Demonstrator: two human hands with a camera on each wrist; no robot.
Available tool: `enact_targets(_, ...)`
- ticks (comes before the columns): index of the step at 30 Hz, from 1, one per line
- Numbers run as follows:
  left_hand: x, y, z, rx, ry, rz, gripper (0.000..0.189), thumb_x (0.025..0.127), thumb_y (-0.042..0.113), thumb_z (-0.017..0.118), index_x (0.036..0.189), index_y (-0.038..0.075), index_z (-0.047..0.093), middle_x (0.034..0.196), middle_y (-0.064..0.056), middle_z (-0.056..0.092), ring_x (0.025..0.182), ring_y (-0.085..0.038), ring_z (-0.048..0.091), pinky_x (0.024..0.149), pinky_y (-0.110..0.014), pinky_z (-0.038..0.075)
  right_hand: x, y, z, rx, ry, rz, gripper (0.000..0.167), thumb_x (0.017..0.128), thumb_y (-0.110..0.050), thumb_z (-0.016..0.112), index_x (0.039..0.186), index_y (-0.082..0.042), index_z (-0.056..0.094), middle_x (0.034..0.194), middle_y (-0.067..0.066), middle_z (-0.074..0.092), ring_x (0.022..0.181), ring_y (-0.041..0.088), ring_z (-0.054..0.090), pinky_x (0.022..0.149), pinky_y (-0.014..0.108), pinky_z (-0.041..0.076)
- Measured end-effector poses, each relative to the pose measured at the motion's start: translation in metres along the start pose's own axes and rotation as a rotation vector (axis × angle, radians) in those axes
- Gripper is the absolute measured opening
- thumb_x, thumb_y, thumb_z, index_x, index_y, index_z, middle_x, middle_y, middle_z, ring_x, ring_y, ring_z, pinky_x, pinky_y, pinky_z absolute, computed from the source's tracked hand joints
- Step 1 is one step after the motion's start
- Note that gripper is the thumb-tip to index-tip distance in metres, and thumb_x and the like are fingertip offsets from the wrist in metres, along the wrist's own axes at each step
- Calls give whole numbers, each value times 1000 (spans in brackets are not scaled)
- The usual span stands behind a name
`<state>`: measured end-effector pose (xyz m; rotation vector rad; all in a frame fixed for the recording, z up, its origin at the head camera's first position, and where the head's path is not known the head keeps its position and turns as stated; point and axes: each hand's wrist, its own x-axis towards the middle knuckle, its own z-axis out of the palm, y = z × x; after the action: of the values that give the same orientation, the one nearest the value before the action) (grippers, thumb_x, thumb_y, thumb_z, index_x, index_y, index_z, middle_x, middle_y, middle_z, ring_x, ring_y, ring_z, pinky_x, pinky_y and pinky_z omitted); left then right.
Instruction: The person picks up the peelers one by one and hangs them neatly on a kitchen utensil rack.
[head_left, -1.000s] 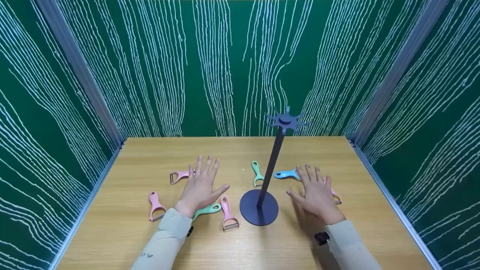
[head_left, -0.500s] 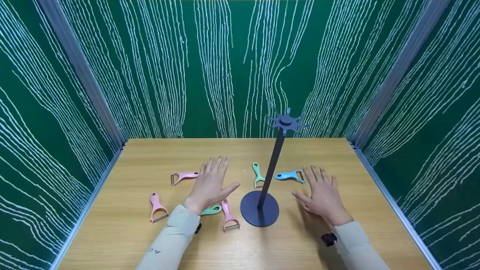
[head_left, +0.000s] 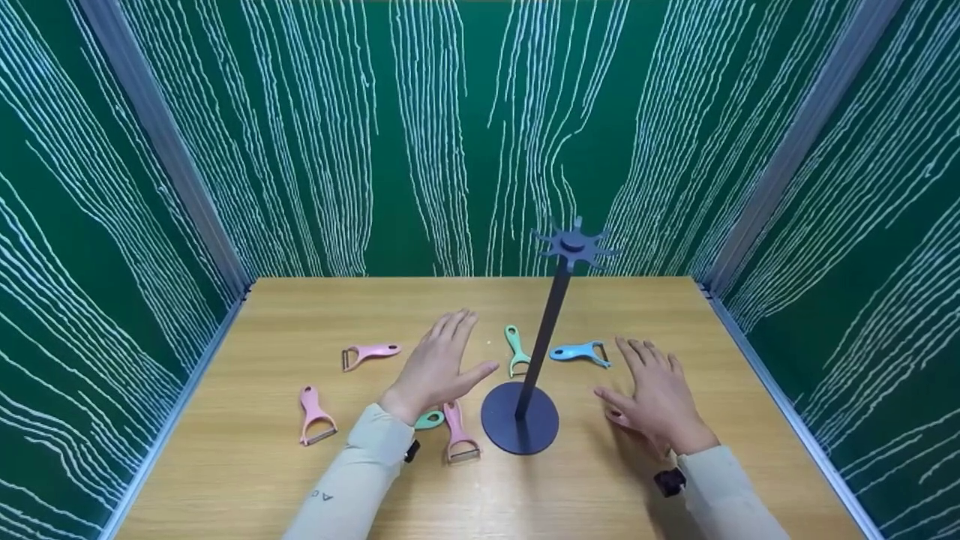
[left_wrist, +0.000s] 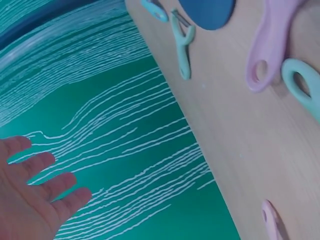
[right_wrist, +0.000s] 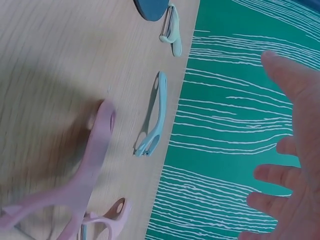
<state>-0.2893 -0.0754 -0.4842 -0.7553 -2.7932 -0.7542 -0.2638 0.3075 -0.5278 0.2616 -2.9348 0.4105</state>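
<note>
Our left hand (head_left: 435, 367) and right hand (head_left: 660, 391) hover with fingers loosely extended, holding nothing; the blue Y-peeler (head_left: 579, 351) lies on the table (head_left: 532, 499) near the right hand. We judge it light, stiff and slick, best held by its handle (head_left: 568, 351). The right wrist view bares two pink peelers (right_wrist: 85, 180) the head view mostly hides.

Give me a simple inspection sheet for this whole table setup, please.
Surface: pale wood-grain rectangular table.
Job's things: tall, dark, round-based stand, its star-shaped top holding nothing; around it, one blue Y-shaped plastic peeler, two green Y-shaped peelers, five pink Y-shaped peelers.
Clutter: nothing seen.
Hands: bare left hand and bare right hand, outstretched above the table, both holding nothing.
Cables: nothing seen.
Surroundings: green walls with wavy white lines, grey corner posts.
</note>
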Motion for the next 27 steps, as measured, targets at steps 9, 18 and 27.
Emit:
enact_targets(9,6,11,-1,-95,-22,33,87,103,62,65,170,14,36,175,-11,39,163,-35,35,132,-55,33,-1,10,0,17,-55,22,97,95,-55,80,168,-8,37,168,30,42,154,55,37,125,79,23)
enact_targets(18,13,22,6,-254,-42,61,86,99,58,73,167,15,41,173,-9,42,161,-30,40,129,-54,39,-5,20,3,115,-106,48,83,94,-35,85,160,-4,48,159,32,51,144,57,49,117,78,38)
enact_targets(27,17,31,17,-381,-18,83,81,97,46,82,162,14,48,168,-9,49,157,-28,47,128,-49,41,-13,31,8,225,-215,155,85,93,-35,88,163,-9,46,149,29,60,130,49,59,107,70,52)
